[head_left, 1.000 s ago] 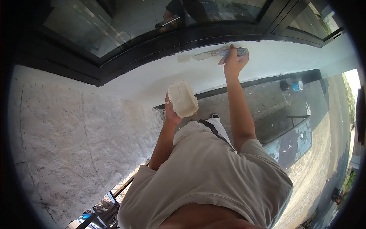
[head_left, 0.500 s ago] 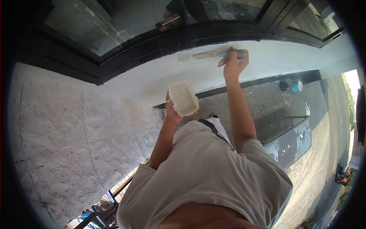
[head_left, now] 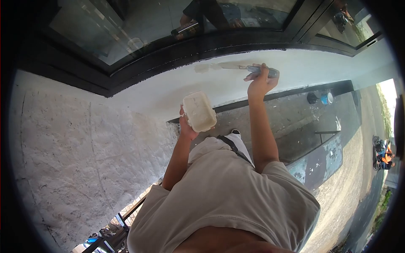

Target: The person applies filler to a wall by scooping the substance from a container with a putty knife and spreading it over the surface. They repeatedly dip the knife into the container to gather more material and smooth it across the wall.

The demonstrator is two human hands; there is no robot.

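wall (head_left: 168, 90), smooth and white, curves across twelve o'clock beneath a black frame (head_left: 177, 57); a rough wall (head_left: 63, 139) fills nine. between the frame's lower edge and the dark skirting (head_left: 342, 87), bare surface opens toward two o'clock. at one, the right hand (head_left: 262, 83) has its fingers closed round a scraper (head_left: 254, 69), flat blade aimed at nine, tip at a beige patch (head_left: 202, 68); contact is too fine to tell. near centre, the left hand (head_left: 187, 127) has its fingers, partly hidden, bent round the seven-o'clock side of a pale, round-cornered, paste-smeared tub (head_left: 186, 103).
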